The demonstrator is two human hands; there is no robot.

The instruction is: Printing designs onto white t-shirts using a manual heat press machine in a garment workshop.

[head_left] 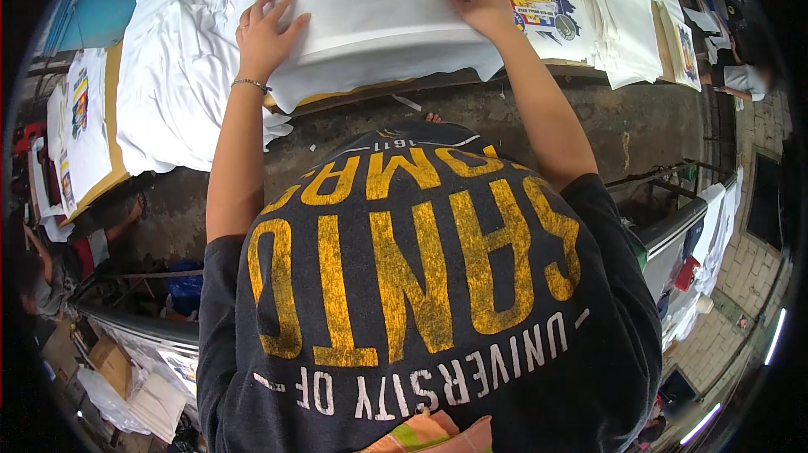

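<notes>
A smooth white cloth lies spread over the table in front of me, its near edge hanging past the table's edge. On its left side rests my left hand, fingers apart, with a bracelet at the wrist. My right hand lies on the cloth's right side, its fingers spread and bent a little. Neither hand grips anything. Beside my left hand is a pile of crumpled white fabric. To the right of my right hand lies a white fabric piece with a colourful print.
Folded white fabric lies further right. More printed pieces rest on a board at the left, near a blue container. Behind me stand racks with hanging cloths. Other people are partly visible at both sides, one in a white top.
</notes>
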